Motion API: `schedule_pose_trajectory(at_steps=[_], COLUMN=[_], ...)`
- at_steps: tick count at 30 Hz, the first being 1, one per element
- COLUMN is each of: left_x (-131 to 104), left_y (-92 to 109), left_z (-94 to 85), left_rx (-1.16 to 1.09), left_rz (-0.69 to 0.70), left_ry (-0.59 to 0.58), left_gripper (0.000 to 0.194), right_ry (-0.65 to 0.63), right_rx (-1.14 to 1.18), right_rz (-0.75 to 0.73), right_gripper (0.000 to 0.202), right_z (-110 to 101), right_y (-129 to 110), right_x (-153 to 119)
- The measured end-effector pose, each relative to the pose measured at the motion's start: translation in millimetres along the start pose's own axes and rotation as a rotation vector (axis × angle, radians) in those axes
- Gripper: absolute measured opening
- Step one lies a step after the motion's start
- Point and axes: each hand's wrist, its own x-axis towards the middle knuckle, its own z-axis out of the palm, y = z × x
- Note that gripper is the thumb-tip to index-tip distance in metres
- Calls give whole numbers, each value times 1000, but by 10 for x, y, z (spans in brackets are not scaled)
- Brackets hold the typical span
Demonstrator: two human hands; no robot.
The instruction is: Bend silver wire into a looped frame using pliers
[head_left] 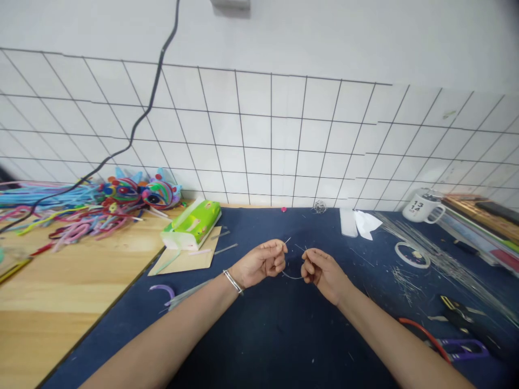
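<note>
My left hand (265, 262), with a silver bracelet at the wrist, pinches one end of a thin wire (292, 277). The other end is between the closed fingertips of my right hand (322, 273). Between the two hands the wire sags in a shallow curve, and short tips of it stick up above both pinches. Both hands are raised over a dark blue mat (259, 335), a small gap apart. My fingers hide the parts of the wire that they grip.
On the left, a green tissue pack (194, 224) rests by colourful pipe cleaners (81, 216) on a wooden table. To the right are a bundle of wires (441, 259), a white tape roll (411, 255), pliers (466, 319), purple-handled scissors (464, 348) and a white mug (421, 206).
</note>
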Motion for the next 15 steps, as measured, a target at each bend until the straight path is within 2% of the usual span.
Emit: schedule_pose_trajectory(at_steps=[8,12,15], left_x=[-35,-27,-10], left_y=[58,69,66], left_z=[-39,-41,-34], left_rx=[160,292,346], left_rz=[-191,-210,-232], left_ry=[-33,11,-2], left_gripper=[13,19,25], right_ry=[-39,-53,-66], right_rx=[-313,-396,-446], right_rz=[45,74,91], right_gripper=[21,20,20], right_z=[-10,-6,-4], right_y=[-12,0,11], right_x=[-13,-10,-1])
